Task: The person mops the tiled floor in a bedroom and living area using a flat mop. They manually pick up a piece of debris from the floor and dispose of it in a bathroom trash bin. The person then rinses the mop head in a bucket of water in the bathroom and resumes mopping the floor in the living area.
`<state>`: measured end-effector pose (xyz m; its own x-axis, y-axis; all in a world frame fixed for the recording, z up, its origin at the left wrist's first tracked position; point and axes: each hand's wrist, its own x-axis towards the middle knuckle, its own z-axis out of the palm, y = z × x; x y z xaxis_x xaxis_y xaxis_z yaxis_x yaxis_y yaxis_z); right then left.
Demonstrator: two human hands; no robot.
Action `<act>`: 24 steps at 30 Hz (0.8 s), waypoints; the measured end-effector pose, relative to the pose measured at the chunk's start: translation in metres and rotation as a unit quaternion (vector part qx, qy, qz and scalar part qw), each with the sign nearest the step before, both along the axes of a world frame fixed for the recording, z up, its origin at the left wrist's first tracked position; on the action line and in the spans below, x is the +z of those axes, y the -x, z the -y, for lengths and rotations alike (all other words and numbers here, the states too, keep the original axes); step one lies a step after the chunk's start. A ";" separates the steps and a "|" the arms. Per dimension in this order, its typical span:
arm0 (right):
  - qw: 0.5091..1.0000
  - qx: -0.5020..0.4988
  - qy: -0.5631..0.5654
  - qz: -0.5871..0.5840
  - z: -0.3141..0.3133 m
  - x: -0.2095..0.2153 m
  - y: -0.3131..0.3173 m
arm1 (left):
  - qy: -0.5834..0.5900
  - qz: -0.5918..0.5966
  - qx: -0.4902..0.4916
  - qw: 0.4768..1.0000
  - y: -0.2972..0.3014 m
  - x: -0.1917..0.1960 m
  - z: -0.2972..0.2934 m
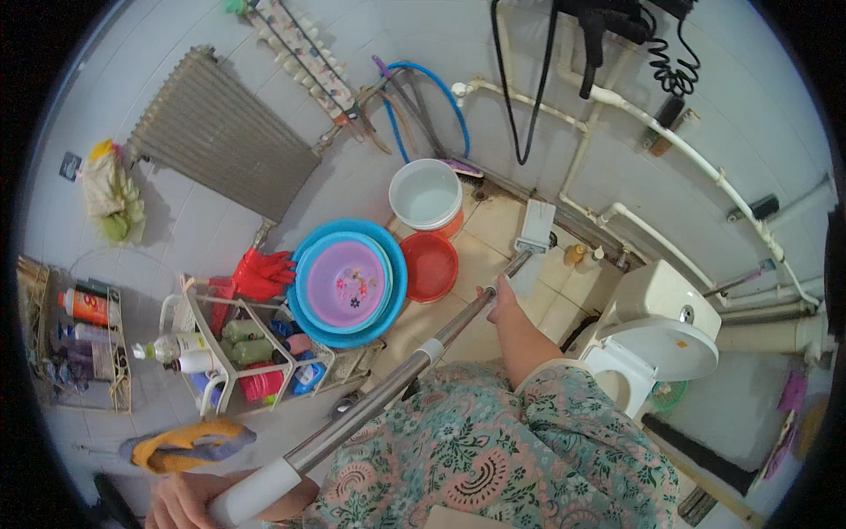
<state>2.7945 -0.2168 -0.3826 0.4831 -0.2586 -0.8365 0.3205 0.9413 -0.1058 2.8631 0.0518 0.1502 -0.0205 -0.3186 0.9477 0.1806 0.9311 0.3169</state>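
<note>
A long metal mop (370, 401) with white plastic collars slants across the view from lower left to upper right. Its flat white head (535, 226) is down on the tiled floor near the far wall. My left hand (181, 501) is closed about the white grip at the pole's upper end, partly cut off by the lower edge. Farther down the pole, my right hand (502, 298) is wrapped round the metal shaft, not far from the mop head. My patterned green and pink clothing hides part of the floor beneath the pole.
Left of the mop stand a white bucket (426, 196), a red basin (430, 269) and stacked blue and purple basins (345, 280). A white rack (231, 375) holds bottles; red gloves (264, 273) hang there. A toilet (670, 339) is at right, small bottles (575, 255) near it.
</note>
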 end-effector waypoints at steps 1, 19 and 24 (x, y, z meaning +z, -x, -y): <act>1.000 -0.001 -0.026 -0.014 -0.006 -0.007 -0.005 | -0.014 -0.011 0.013 1.000 0.002 0.006 -0.010; 0.998 -0.052 -0.010 0.041 -0.013 0.083 -0.006 | -0.381 0.031 0.204 0.901 -0.029 -0.138 0.045; 0.998 -0.030 0.001 0.060 -0.034 0.059 -0.005 | -0.413 0.117 0.194 0.882 -0.029 -0.130 0.016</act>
